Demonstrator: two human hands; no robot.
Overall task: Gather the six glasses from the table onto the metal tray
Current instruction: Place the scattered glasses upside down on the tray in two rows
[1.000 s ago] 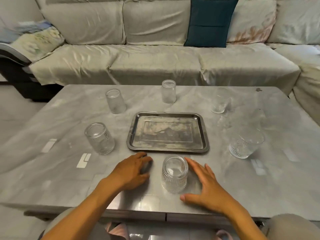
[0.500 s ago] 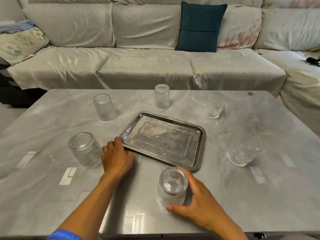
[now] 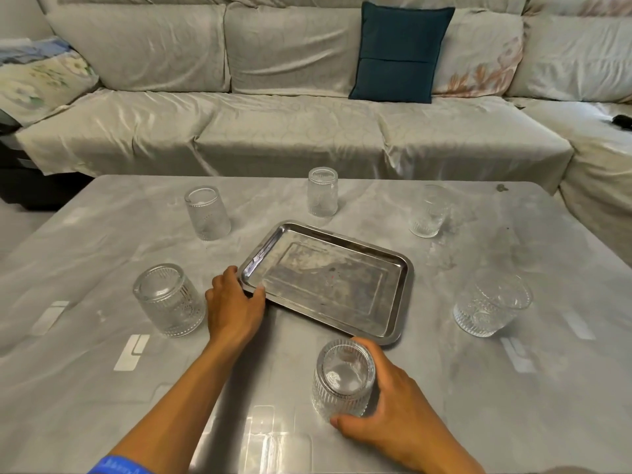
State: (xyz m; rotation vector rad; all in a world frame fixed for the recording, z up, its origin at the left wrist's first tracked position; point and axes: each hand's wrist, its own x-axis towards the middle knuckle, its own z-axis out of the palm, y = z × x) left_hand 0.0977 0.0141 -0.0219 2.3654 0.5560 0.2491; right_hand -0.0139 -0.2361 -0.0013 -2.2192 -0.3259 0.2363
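Observation:
The metal tray [image 3: 328, 282] lies skewed in the middle of the grey table [image 3: 85, 261] with nothing in it. My left hand [image 3: 234, 304] grips its near left corner, thumb over the rim. My right hand [image 3: 393, 415] wraps around an upside-down ribbed glass [image 3: 343, 378] standing just in front of the tray. Other clear glasses stand around the tray: a ribbed one at left [image 3: 169, 299], a taller one at back left [image 3: 207, 212], one at the back [image 3: 322, 191], one at back right [image 3: 429, 210], and an upright wide one at right [image 3: 490, 302].
A pale covered sofa [image 3: 290, 131] runs along the table's far side and around the right, with a dark teal cushion [image 3: 400, 51]. White tape marks [image 3: 131, 352] are stuck on the tabletop near the front.
My left hand moved from beside the near glass to the tray's left corner and took hold; the tray turned askew. My right hand closed around the near glass.

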